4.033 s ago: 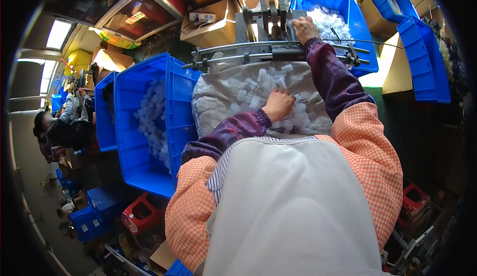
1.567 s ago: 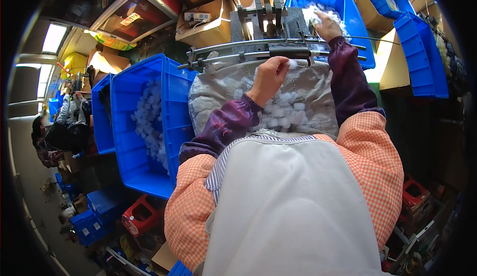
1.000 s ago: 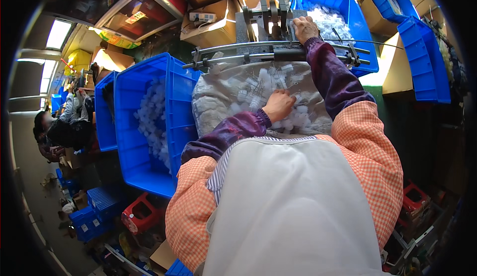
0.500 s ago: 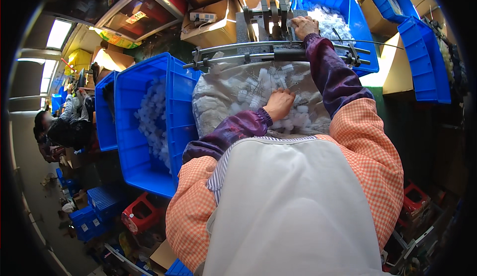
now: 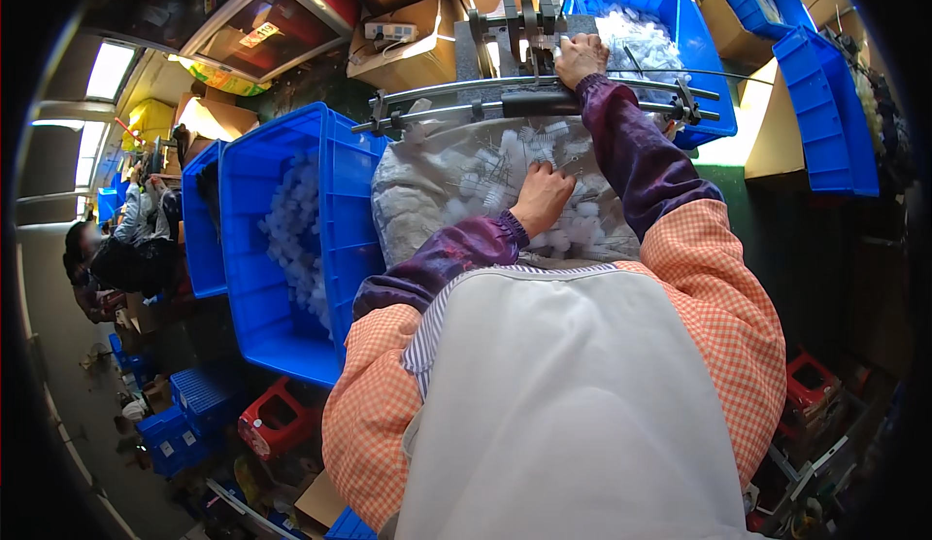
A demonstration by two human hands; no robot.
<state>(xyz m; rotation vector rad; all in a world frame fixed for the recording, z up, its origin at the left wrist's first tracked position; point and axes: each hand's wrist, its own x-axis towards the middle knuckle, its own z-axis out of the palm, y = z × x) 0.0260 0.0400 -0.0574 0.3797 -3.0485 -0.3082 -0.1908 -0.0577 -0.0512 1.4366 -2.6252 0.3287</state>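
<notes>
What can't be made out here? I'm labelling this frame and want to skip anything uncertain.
- Head view: whatever the left hand holds in the heap of small white parts is hidden under its fingers; grip unclear.
- Head view: the right hand covers its contact point on the metal fixture.
- The white parts are too small to identify.
- The blue crate bends near the rim.

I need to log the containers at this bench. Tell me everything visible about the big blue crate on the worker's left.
The big blue crate is a deep rectangular bin that looks like moulded plastic, open-topped, with ribbed walls and a thick rim. It stands upright on the person's left, its right wall against the grey bag of small white parts. A loose heap of small white plastic pieces lies inside it, with much of the floor bare. A second blue crate adjoins its far side. Neither hand touches it.
</notes>
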